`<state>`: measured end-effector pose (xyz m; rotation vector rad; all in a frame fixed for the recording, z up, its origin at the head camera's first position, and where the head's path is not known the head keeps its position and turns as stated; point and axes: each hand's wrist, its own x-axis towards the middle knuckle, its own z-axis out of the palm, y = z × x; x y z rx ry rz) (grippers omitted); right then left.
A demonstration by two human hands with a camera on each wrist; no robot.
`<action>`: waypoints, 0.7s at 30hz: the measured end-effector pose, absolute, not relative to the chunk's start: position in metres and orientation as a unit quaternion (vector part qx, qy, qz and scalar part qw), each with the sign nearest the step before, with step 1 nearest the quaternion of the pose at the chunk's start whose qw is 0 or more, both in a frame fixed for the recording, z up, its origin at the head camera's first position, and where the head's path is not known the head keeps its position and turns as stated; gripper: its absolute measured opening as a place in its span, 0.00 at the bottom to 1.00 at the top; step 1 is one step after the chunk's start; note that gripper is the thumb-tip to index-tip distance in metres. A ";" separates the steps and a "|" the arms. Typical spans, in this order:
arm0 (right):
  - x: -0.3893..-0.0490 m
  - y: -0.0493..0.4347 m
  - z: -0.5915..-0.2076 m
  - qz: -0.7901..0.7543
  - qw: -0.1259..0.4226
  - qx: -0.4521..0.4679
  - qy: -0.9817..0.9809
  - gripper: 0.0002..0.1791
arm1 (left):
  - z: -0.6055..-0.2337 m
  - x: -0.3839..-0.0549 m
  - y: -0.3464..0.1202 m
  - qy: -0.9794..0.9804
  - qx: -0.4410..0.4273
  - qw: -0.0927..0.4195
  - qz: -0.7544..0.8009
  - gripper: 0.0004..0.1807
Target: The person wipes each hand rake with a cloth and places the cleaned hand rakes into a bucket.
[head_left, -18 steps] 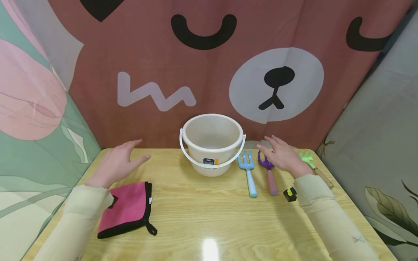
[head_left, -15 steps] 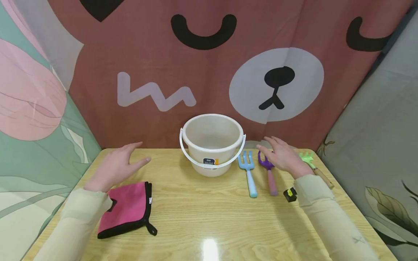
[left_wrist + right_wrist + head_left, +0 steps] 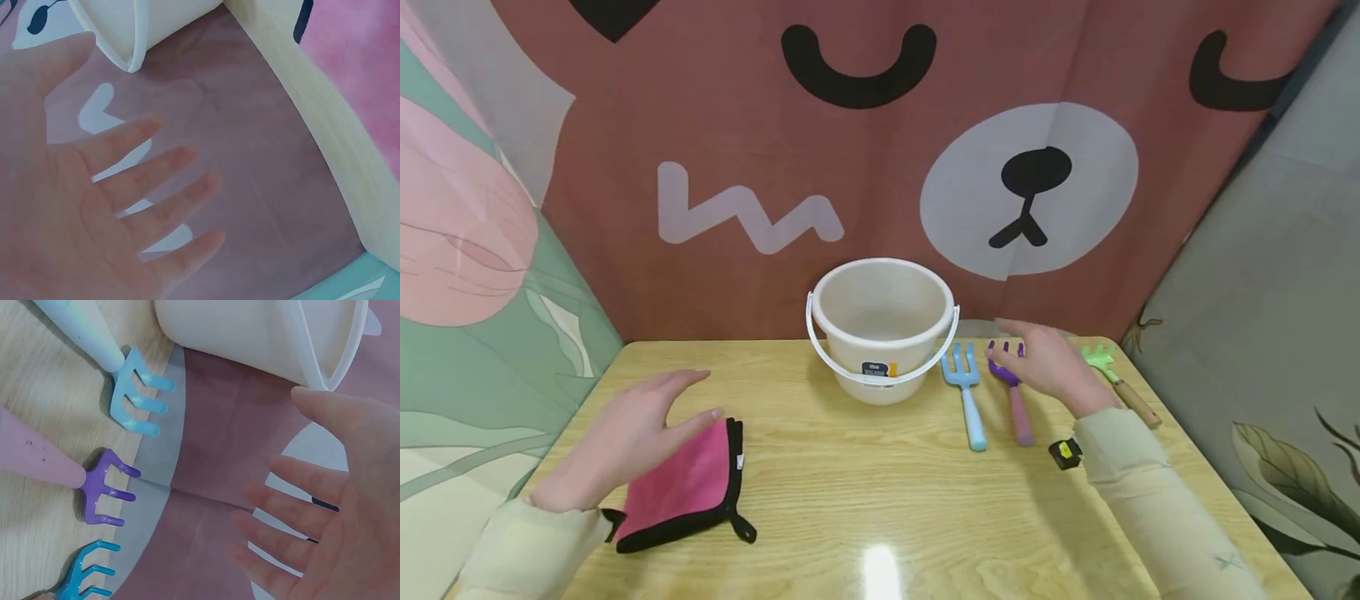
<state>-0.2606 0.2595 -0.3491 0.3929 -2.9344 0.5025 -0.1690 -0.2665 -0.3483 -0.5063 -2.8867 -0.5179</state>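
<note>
The fingers of the left hand point(image 3: 625, 433) are long and loosely straight, with gaps between them and the thumb held well away. The right hand's point(image 3: 1052, 362) fingers also reach out nearly straight, thumb apart. Both hands hover above the table point(image 3: 865, 492), one on either side of the white bucket point(image 3: 880, 350), which stands upright with its handle point(image 3: 880, 381) hanging across its front.

In the head view, the left hand partly covers a pink cloth point(image 3: 692, 483) with black edging, lying to the left of the bucket and nearer the person. The right thumb overlaps the purple fork point(image 3: 1020, 417), whose pink handle points toward the person. Between that fork and the bucket lies a light-blue fork point(image 3: 962, 379), just beside the bucket. Farther right of the bucket is a green rake point(image 3: 1100, 360) with a wooden handle; a small black object point(image 3: 1065, 454) with a yellow mark sits to the bucket's right, nearer the person. Behind the bucket hangs a reddish-brown backdrop point(image 3: 737, 292) with a cartoon bear's face.
</note>
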 end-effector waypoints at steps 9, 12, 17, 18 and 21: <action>-0.250 0.251 -0.353 0.158 0.021 0.119 -0.980 0.31 | -0.342 -0.141 -0.269 -0.964 -0.162 0.056 -0.205 0.33; -0.248 0.248 -0.358 0.163 0.007 0.121 -0.979 0.33 | -0.349 -0.137 -0.268 -0.965 -0.163 0.052 -0.197 0.33; -0.244 0.245 -0.370 0.175 -0.013 0.126 -0.976 0.36 | -0.371 -0.135 -0.263 -0.963 -0.164 0.044 -0.208 0.32; -0.244 0.245 -0.374 0.178 -0.018 0.123 -0.976 0.36 | -0.376 -0.135 -0.263 -0.962 -0.165 0.043 -0.213 0.32; -0.243 0.240 -0.384 0.190 -0.026 0.114 -0.975 0.38 | -0.389 -0.134 -0.263 -0.958 -0.169 0.027 -0.232 0.33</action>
